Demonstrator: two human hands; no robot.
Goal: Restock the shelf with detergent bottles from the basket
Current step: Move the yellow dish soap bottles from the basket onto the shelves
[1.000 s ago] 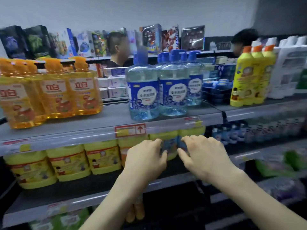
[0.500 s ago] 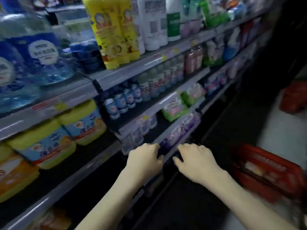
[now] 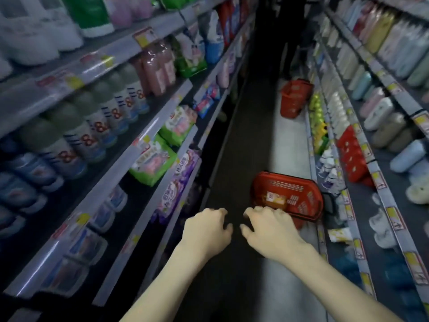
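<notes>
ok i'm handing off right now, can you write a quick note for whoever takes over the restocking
Left hand: empty, fingers loosely curled, held out over the aisle floor.
Right hand: empty too, beside the left hand and just short of the near red basket.
Basket: on the floor by the right-hand shelving, with an orange-labelled item inside, likely a bottle; blur hides the rest.
Done: cannot tell from this view.
Left: take bottles from the basket and set them on the left-hand shelving.
</notes>
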